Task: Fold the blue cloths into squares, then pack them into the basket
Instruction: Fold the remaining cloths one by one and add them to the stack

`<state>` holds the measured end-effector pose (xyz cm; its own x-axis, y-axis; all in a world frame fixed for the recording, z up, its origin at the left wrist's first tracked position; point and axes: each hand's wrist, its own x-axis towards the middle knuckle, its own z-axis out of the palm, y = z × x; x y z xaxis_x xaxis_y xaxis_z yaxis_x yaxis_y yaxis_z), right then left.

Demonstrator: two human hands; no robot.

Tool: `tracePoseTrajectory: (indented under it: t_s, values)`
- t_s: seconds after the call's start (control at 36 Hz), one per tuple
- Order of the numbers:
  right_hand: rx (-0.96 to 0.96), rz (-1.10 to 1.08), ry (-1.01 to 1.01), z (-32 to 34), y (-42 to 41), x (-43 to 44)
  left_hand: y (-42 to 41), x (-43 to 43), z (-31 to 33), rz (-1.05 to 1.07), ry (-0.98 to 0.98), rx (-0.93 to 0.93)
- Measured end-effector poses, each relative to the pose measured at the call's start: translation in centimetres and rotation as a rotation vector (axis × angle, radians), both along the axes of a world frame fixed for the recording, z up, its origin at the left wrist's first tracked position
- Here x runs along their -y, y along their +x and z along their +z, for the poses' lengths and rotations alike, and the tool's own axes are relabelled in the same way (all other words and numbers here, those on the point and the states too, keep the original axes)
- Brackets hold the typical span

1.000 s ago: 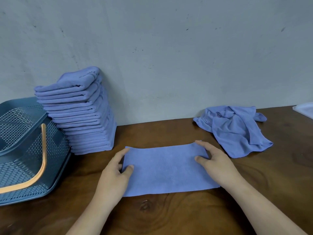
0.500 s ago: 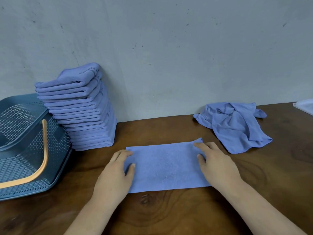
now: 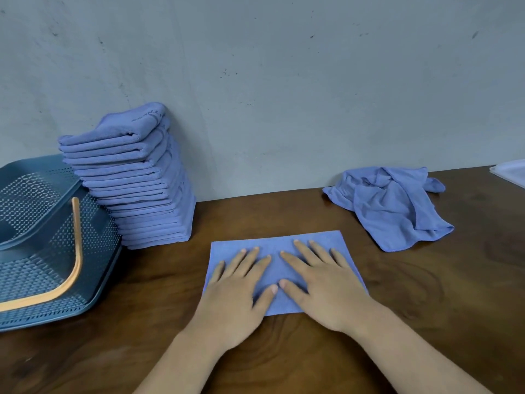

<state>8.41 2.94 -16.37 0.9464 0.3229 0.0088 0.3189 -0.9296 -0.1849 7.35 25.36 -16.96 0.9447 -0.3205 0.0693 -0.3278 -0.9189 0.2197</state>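
A grey wall backs the dark wooden counter (image 3: 426,308). At six o'clock the left hand (image 3: 235,291) and right hand (image 3: 326,288) press flat on the blue cloth (image 3: 274,243), each grip released, fingers spread. Uneven smoothing could skew its edges. It looks like a soft, thin rectangle; the folded stack (image 3: 142,189) and basket (image 3: 42,251) wait at nine o'clock.

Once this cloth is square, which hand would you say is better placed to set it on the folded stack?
Probably the left hand: it lies flat on the left half of the cloth, and the stack stands to the left; the right hand lies farther off.
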Motion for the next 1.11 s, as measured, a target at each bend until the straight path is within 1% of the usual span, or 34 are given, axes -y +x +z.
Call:
tracePoseTrajectory:
  t_s: [0.06, 0.14, 0.31, 0.47, 0.61, 0.92, 1.11]
  values:
    - [-0.038, 0.009, 0.003, 0.1, 0.3, 1.0, 0.1, -0.8, 0.0, 0.012, 0.042, -0.071]
    - [-0.082, -0.019, 0.011, 0.5, 1.1, 2.6, 0.4, -1.7, 0.7, 0.038, 0.103, -0.118]
    - [-0.155, -0.061, 0.037, 0.6, 2.1, 4.7, 1.0, -3.6, 1.1, 0.059, 0.071, -0.230]
    - [-0.171, -0.061, 0.038, 0.6, 2.3, 4.7, 1.2, -3.5, 1.0, 0.072, 0.073, -0.219]
    - [-0.188, -0.053, 0.018, 0.7, 1.3, 4.6, -0.2, -3.4, 0.8, 0.084, 0.079, -0.197]
    - [-0.138, -0.019, 0.012, 0.7, -5.7, 4.6, -7.8, -3.6, 1.1, 0.079, 0.096, -0.161]
    - [-0.164, 0.002, -0.020, 1.1, -10.6, 3.4, -13.3, -4.5, 1.3, 0.095, 0.114, -0.165]
